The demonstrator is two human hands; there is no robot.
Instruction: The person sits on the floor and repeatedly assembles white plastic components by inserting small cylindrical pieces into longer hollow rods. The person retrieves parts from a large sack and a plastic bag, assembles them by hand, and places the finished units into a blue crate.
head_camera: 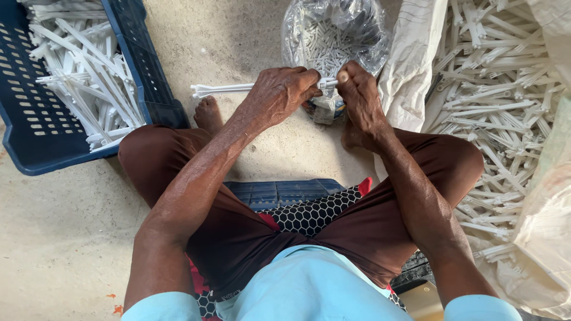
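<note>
Hands (pixel 321 89) together on white plastic rod (pixel 223 89), beside blue crate (pixel 151 83)

Both hands (pixel 279 92) (pixel 360 98) together, fingers pinched.

A pale, rough concrete floor (pixel 250 35) is seen under soft daylight; small orange paint flecks (pixel 117 308) are scattered at its lower left.

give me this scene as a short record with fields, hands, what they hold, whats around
left hand: closed around a long white plastic rod
right hand: pinching the rod's end, thumb on top
ahead: clear plastic bag of small white pieces
left side: blue crate with white rods
right side: white sack spilling a pile of white rods
seat: patterned cushion, on a concrete floor
</note>
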